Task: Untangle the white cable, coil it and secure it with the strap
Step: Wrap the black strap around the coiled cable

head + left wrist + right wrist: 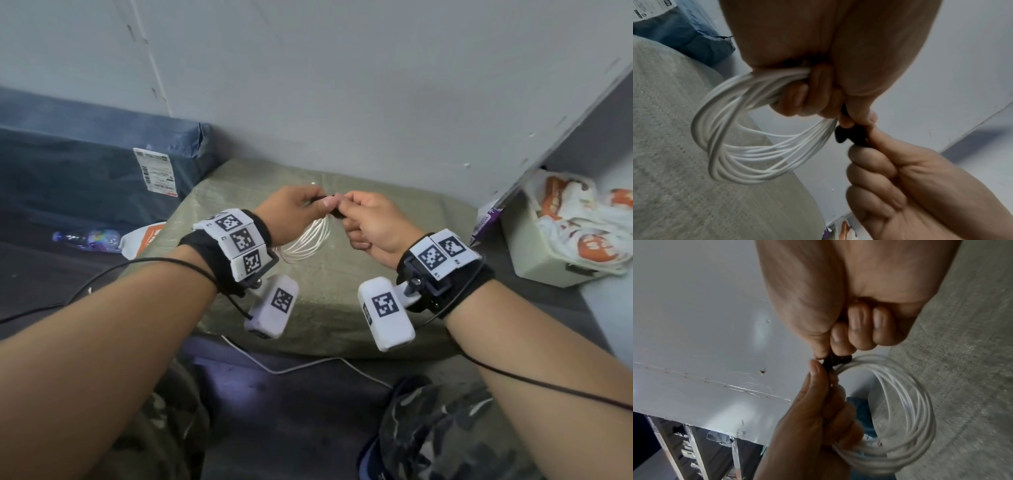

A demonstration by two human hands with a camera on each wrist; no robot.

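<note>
- Left hand (291, 209) grips the coiled white round cable (748, 146), loops hanging above the olive woven cloth (342, 308).
- Right hand (373, 222) pinches the narrow black fabric strap (844, 134) at the bundle.
- Step, judged: strapping. Next: wrap snug, fasten.
- Strap's closure and cable ends hidden by fingers.

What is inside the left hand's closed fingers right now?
The left hand grips the bundled loops of the white cable, its thumb pinching the black strap with the right hand. Whether the strap encircles the bundle is hidden.
</note>
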